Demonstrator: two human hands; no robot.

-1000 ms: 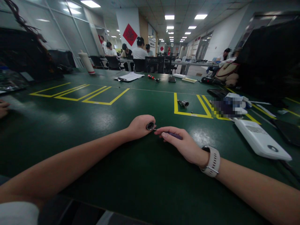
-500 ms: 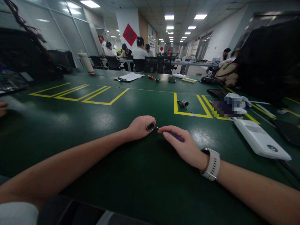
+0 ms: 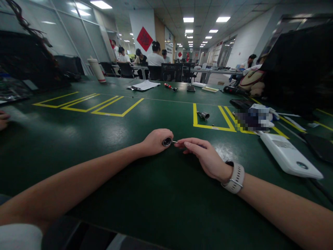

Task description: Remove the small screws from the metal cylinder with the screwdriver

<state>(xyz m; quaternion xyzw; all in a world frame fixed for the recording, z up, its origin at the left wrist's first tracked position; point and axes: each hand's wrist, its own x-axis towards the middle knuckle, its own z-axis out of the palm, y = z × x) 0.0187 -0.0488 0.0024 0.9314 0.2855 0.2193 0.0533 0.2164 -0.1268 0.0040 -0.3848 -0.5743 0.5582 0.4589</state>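
Observation:
My left hand [image 3: 156, 141] is closed around a round metal part [image 3: 167, 141] with a dark hollow end that faces me. From the right, my right hand [image 3: 201, 152] holds a small screwdriver, its thin shaft [image 3: 175, 142] reaching to the side of the metal part. Most of the screwdriver's dark purple handle is hidden behind my fingers. Whether the tip sits in a screw is too small to tell. A similar metal part [image 3: 203, 115] lies inside a yellow taped box beyond my right hand, with a tiny dark piece [image 3: 213, 125] near it.
A white power bank-like device [image 3: 291, 154] with a cable lies at the right. Toward the back are papers [image 3: 144, 85], a red-handled screwdriver [image 3: 168, 85], a dark phone-like object [image 3: 190, 89] and a white tumbler [image 3: 96, 70]. Another person's hand [image 3: 3, 119] shows at the left edge.
My right hand has rolled around the screwdriver, its thumb and fingers now over the handle, which showed more before. My left hand and the metal part have hardly moved.

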